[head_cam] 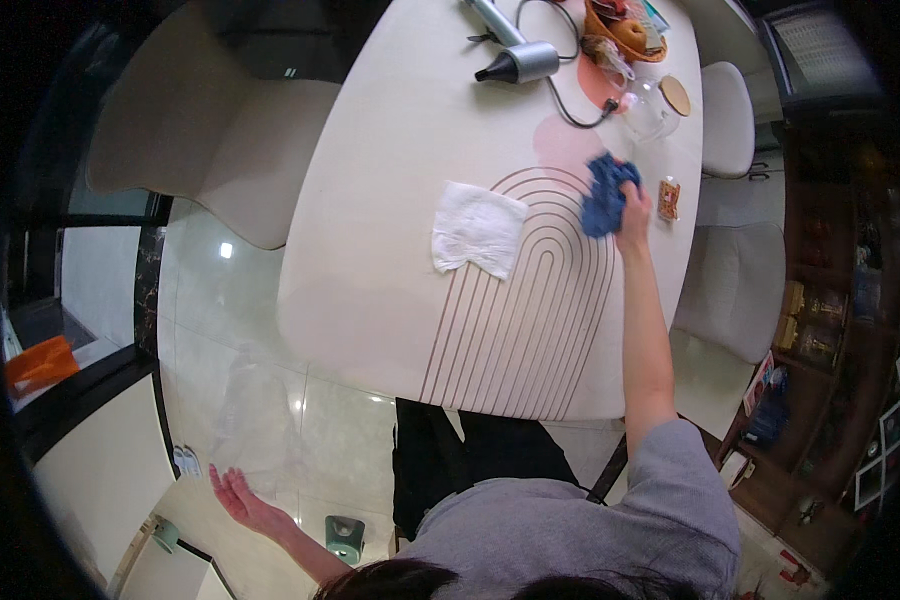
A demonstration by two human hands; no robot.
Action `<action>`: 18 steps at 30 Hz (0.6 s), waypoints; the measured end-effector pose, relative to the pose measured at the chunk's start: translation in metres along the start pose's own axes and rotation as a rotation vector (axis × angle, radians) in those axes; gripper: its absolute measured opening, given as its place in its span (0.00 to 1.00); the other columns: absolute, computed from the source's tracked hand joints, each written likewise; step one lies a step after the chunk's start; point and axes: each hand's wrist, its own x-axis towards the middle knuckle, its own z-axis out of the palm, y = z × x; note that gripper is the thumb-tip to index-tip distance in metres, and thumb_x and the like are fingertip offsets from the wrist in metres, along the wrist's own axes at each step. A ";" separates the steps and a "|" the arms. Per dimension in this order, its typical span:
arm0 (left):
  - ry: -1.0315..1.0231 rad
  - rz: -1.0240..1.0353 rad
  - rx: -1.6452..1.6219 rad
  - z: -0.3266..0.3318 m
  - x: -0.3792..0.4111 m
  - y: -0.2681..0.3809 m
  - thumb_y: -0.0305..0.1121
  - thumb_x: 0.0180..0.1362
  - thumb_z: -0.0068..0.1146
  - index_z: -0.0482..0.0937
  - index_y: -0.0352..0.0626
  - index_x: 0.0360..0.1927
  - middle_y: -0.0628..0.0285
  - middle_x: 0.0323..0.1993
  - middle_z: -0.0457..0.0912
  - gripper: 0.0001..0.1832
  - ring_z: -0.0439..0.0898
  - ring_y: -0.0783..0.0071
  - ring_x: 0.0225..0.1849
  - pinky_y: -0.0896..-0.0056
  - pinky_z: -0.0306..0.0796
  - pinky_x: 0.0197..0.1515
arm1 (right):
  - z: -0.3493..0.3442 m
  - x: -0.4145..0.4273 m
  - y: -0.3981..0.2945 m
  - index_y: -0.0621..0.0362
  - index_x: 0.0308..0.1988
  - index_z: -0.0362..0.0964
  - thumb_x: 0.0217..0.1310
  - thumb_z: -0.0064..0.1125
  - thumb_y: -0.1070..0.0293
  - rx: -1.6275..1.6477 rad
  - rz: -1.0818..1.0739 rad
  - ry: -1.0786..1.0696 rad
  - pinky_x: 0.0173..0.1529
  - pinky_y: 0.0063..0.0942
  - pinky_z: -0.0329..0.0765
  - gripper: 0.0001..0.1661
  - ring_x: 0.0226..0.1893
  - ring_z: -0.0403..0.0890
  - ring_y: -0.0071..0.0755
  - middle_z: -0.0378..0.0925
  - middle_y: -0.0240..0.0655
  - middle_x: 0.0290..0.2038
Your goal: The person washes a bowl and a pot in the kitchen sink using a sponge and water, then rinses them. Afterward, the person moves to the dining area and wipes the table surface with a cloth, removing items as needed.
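My right hand (pixel 631 214) grips a crumpled blue cloth (pixel 606 196) over the right part of the white table (pixel 360 300). To the cloth's left, a white folded cloth (pixel 478 229) lies on the printed arch lines. A small packet of snack food (pixel 668 199) rests just right of my right hand. Off the table at the lower left, my left hand (pixel 244 501) is held out above the floor with its fingers extended. A faint, blurred sheet or bag of clear plastic (pixel 251 420) shows beyond those fingers; whether they touch it is unclear.
On the table's far part are a silver hair dryer (pixel 529 61) with its cord and plug, a glass jar (pixel 652 112) with a wooden lid, and a woven basket (pixel 607 34) of food. Chairs (pixel 270 150) flank the table. A green-and-grey stool-like object (pixel 344 538) stands on the floor.
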 end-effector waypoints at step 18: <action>-0.008 0.218 0.187 0.021 -0.018 0.053 0.28 0.66 0.48 0.69 0.34 0.60 0.60 0.61 0.71 0.20 0.70 0.71 0.57 0.69 0.63 0.63 | 0.051 -0.063 0.038 0.64 0.50 0.76 0.55 0.42 0.80 -0.366 -0.192 -0.580 0.58 0.23 0.69 0.23 0.51 0.76 0.26 0.80 0.35 0.47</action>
